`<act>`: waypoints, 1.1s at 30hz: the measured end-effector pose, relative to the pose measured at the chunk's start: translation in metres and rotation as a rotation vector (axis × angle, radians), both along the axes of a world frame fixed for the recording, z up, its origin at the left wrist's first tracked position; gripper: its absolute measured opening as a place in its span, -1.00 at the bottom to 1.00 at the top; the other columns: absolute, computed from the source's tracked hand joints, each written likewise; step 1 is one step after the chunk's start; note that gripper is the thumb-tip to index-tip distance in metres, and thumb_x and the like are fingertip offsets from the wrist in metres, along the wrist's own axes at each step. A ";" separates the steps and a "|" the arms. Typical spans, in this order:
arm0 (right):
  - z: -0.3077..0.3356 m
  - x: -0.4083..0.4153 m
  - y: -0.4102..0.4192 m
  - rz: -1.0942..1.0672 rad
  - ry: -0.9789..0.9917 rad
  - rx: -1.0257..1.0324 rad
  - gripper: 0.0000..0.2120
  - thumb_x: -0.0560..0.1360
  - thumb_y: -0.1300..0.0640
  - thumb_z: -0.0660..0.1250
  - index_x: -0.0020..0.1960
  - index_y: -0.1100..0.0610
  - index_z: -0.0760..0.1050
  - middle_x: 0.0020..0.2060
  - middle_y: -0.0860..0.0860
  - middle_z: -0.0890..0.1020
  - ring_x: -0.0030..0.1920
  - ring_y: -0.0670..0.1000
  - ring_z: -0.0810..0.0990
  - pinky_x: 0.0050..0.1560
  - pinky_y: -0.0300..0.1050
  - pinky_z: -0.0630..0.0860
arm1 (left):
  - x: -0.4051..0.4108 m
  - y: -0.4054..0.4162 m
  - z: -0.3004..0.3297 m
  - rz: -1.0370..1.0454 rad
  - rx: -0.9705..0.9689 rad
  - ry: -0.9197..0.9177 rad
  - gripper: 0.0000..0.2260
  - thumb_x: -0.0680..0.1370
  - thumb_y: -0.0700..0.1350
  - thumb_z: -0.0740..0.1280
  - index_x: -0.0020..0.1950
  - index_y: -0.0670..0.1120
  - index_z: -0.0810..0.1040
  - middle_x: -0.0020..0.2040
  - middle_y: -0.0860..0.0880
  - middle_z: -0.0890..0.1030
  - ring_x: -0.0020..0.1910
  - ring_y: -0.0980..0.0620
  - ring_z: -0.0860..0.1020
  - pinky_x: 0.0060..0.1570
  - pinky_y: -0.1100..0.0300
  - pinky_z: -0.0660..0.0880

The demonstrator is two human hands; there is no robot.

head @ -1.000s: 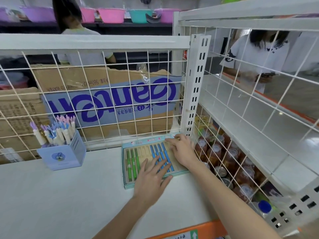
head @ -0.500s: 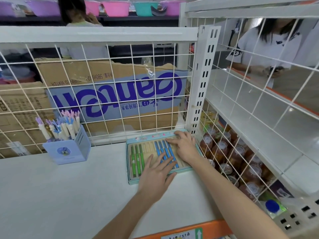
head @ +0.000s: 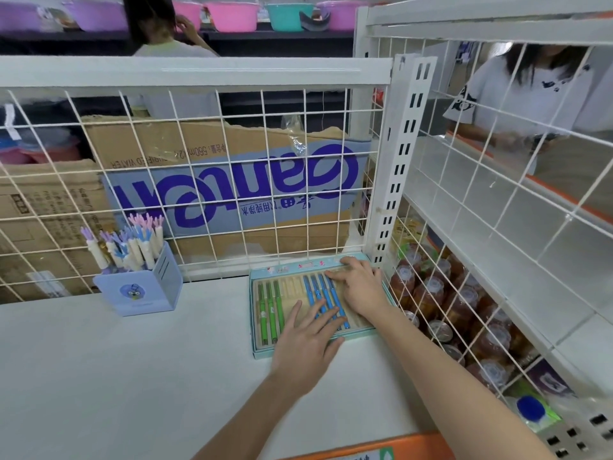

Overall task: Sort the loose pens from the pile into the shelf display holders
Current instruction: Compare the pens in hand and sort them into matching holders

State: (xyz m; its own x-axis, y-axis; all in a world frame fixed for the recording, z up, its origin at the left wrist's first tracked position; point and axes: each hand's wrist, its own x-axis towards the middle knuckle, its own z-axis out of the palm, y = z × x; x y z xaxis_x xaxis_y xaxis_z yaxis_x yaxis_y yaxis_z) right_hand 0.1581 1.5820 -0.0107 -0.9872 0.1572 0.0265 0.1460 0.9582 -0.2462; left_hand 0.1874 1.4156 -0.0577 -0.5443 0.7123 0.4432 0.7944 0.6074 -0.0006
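Note:
A flat light-blue pen tray [head: 262,352] lies on the white shelf in the back right corner. It holds three green pens [head: 270,310] on its left and several blue pens [head: 320,290] in the middle, with bare slots between. My left hand [head: 306,346] rests flat on the tray's front part, fingers spread over the blue pens. My right hand [head: 360,288] lies on the tray's right side, fingers reaching to its far edge. A lilac cardboard holder [head: 139,290] stands at the left, full of upright pastel pens [head: 132,240].
White wire grids [head: 205,180] wall the shelf at the back and right. Cardboard boxes [head: 232,180] sit behind the back grid. Bottled drinks [head: 441,307] fill the neighbouring shelf on the right. Two people stand beyond the grids. An orange strip [head: 381,449] edges the shelf front.
The view has shifted slightly as my head moved. Both hands stay on the tray in nearly the same places; the tray sits a little closer to the corner post.

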 end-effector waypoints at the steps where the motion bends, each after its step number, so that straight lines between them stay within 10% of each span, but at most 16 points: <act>1: 0.002 -0.001 -0.002 -0.021 0.010 -0.035 -0.50 0.54 0.27 0.11 0.39 -0.14 0.35 0.43 -0.01 0.25 0.39 0.08 0.18 0.31 0.01 0.11 | 0.001 -0.001 0.000 -0.046 0.066 0.010 -0.66 0.60 0.04 0.06 0.22 0.04 0.56 0.19 0.10 0.59 0.30 0.06 0.46 0.33 -0.01 0.18; 8: 0.032 -0.012 -0.054 0.064 0.250 -0.181 -0.54 0.53 0.31 0.16 0.38 0.00 0.38 0.35 0.06 0.39 0.35 0.10 0.32 0.33 -0.03 0.22 | -0.013 -0.052 0.015 -0.186 0.440 0.009 -0.71 0.55 -0.18 0.20 0.25 0.01 0.44 0.17 0.07 0.60 0.27 0.13 0.44 0.37 0.13 0.23; 22: 0.111 -0.063 -0.257 0.444 0.509 -0.383 -0.70 0.54 0.29 0.22 0.22 0.11 0.54 0.12 0.06 0.60 0.15 0.10 0.51 0.17 0.04 0.42 | -0.096 -0.272 0.099 0.512 0.965 -0.131 -0.78 0.55 -0.12 0.30 0.19 -0.09 0.49 -0.04 0.06 0.58 -0.15 0.01 0.57 -0.18 0.09 0.48; 33: 0.125 -0.079 -0.312 0.243 0.467 -0.445 -0.70 0.57 0.25 0.19 0.25 0.08 0.51 0.19 0.03 0.55 0.22 0.04 0.46 0.28 0.07 0.37 | -0.153 -0.293 0.094 0.401 0.798 -0.333 -0.61 0.42 -0.09 0.48 0.24 -0.04 0.53 -0.13 0.04 0.69 -0.14 0.01 0.64 0.02 -0.04 0.52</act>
